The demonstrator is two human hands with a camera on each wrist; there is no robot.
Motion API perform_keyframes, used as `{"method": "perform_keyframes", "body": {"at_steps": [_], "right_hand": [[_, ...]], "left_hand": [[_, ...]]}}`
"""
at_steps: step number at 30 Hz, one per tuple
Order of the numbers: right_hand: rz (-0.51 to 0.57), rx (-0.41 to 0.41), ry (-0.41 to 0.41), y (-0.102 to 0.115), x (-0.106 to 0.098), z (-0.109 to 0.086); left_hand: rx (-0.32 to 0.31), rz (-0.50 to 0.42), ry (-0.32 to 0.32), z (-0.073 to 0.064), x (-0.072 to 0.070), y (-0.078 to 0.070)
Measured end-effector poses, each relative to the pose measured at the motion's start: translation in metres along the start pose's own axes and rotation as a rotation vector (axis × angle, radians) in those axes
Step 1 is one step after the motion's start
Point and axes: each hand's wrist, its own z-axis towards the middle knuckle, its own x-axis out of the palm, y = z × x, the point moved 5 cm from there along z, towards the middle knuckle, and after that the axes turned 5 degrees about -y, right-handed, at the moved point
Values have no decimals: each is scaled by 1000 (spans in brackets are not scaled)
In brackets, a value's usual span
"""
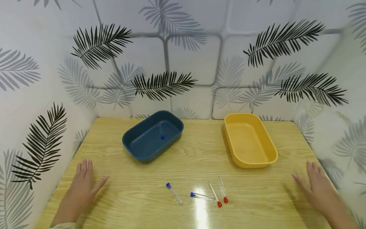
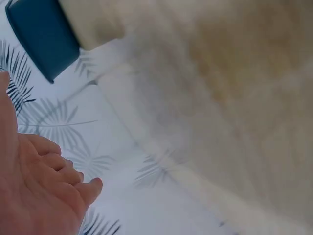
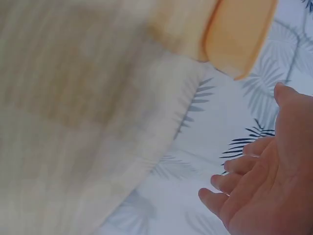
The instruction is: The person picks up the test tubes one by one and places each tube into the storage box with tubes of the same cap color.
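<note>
Slantwise between unclenched left hand and unclenched right hand, one blue-capped tube, cap toward blue tray.

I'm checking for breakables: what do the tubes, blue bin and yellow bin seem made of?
Tubes: glass or clear plastic, can't tell which; see-through with shiny edges.
Blue bin: probably molded plastic, smooth satin, given its even color and rounded corners.
Yellow bin: likely smooth plastic too, similarly rounded and one-color.

Smooth plastic over wood grain
Left bin and right bin look like smooth, satiny plastic; near tubes clear, glossy, glass or plastic uncertain; caps plastic-looking; wood-grain tabletop shiny under glare; far wall covering smooth, matt.
</note>
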Motion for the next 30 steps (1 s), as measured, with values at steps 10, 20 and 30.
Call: {"method": "perform_keyframes", "body": {"at_steps": [10, 20, 30], "right_hand": [[57, -17, 65, 50, -28, 23], [28, -146, 39, 122, -31, 47], [-8, -305, 94, 198, -12, 82]], "left_hand": [[52, -38, 2, 14, -24, -23], [144, -3, 30, 34, -31, -40], [264, 90, 3, 64, -32, -48]]}}
